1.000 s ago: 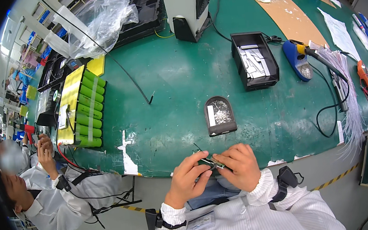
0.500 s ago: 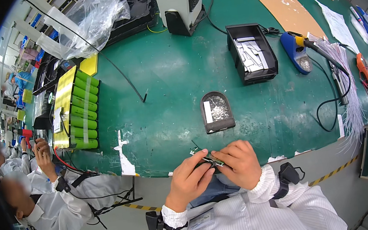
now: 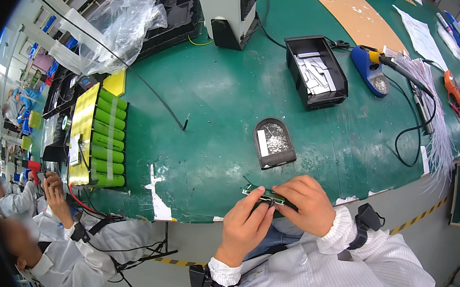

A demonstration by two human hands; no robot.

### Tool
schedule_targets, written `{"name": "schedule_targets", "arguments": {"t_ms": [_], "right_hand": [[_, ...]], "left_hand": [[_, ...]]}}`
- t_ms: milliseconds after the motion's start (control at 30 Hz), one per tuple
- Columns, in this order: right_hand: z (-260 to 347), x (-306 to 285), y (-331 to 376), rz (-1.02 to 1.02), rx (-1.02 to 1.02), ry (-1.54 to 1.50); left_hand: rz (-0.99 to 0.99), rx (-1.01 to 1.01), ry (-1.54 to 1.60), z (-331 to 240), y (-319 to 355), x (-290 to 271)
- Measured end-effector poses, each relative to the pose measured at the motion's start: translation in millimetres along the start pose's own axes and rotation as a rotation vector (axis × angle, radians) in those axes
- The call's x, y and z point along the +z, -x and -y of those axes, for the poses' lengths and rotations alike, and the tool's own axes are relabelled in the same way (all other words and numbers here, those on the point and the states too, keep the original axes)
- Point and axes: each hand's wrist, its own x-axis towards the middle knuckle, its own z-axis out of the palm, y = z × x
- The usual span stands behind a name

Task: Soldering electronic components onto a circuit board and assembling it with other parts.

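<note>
Over the front edge of the green table, both my hands grip a small green circuit board with pale parts along it and a thin dark wire sticking up at its left end. My left hand pinches the left and near side between thumb and fingers. On the other end, my right hand is closed with bent fingers, which hide part of the board. Just beyond them lies a dark round-ended tray with silvery bits and a white strip inside.
A black bin of white strips stands farther right, beside a blue soldering iron stand and a bundle of white wires. To the left are a green-celled battery pack, a thin black rod and a seated co-worker.
My hands have shifted slightly right, still holding the circuit board. More of the board shows between my fingers. The whole view has moved a little.
</note>
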Motion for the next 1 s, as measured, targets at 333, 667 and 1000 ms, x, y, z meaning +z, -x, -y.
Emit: {"name": "schedule_targets", "arguments": {"t_ms": [333, 667, 1000], "right_hand": [[82.6, -103.6, -49.0, -0.032, -0.676, 0.098], [-33.1, -137.2, -14.8, -0.616, 0.218, -0.691], [-203.6, -223.4, -103.1, -0.812, 0.629, -0.421]], "left_hand": [[-0.011, -0.171, -0.084, 0.3, 18.7, -2.8], [0.053, -0.011, -0.004, 0.6, -7.1, 7.2], [0.020, -0.009, 0.001, -3.5, -7.1, 7.8]]}}
